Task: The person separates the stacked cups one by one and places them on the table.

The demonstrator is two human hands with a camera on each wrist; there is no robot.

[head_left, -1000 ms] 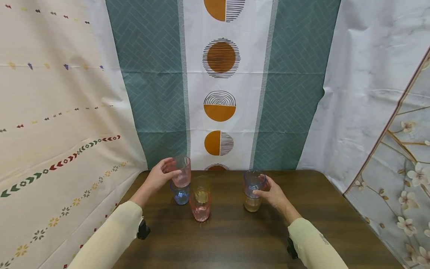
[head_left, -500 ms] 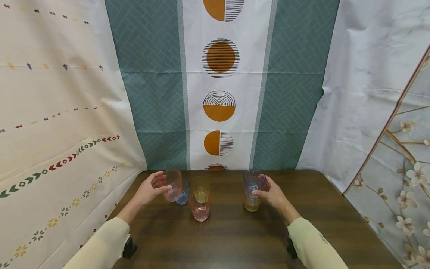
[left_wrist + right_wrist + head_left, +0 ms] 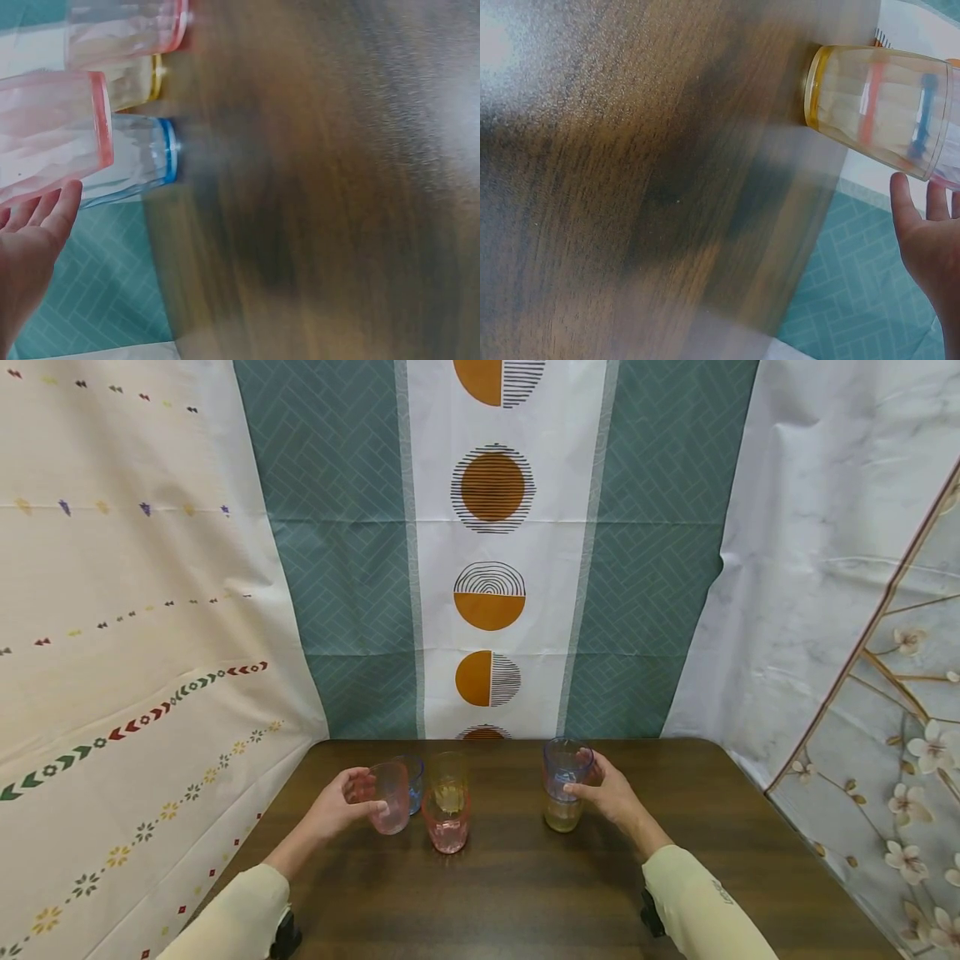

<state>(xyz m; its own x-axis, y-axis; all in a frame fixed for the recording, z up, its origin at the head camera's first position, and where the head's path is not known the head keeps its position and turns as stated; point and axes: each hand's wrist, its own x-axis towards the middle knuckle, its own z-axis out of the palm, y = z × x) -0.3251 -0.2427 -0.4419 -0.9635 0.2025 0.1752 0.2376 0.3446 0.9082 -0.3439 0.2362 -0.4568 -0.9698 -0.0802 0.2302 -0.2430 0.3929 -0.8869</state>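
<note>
Lower left of center, the left hand [image 3: 337,803], fingers curled, holds a slightly tilted pink cup [image 3: 392,802] just left of the upright blue cup [image 3: 416,793]; the right hand [image 3: 617,793] clasps nested cups [image 3: 563,817].

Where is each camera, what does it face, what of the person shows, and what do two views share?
Head: head-worn, facing forward and down over the table to the hanging cloth; left hand, right hand, sleeves show.
Left wrist: on that wrist, facing the held pink cup, image sideways; part of the left hand shows.
Right wrist: on that wrist, facing the nested cups, image sideways; part of the right hand shows.
Head and left wrist both show the held pink cup.
</note>
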